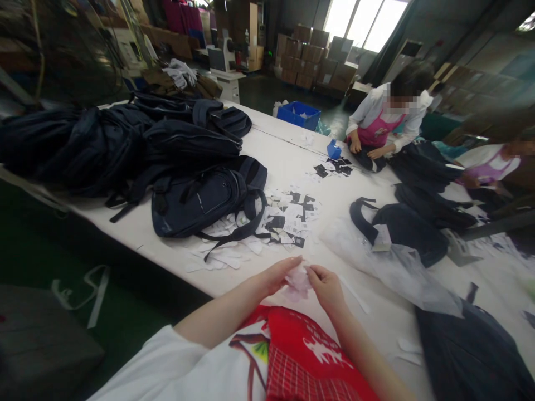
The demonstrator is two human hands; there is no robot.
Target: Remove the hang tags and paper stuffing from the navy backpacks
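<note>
Both my hands meet close to my chest over the white table's (292, 161) near edge. My left hand (279, 274) and my right hand (326, 287) pinch a small crumpled piece of thin clear plastic (298, 280) between their fingertips. Just beyond them lies a scatter of white and black paper tags (284, 220). A dark navy backpack (200, 200) lies on its side left of the tags, with its straps trailing over them. A clear plastic bag (393, 262) stretches across the table to my right.
A heap of dark backpacks (104, 139) fills the table's left end. More dark bags (405, 223) lie at right and at the near right corner (472, 351). Two people sit across the table at right, handling bags. A blue crate (298, 114) and stacked cartons (317, 64) stand behind.
</note>
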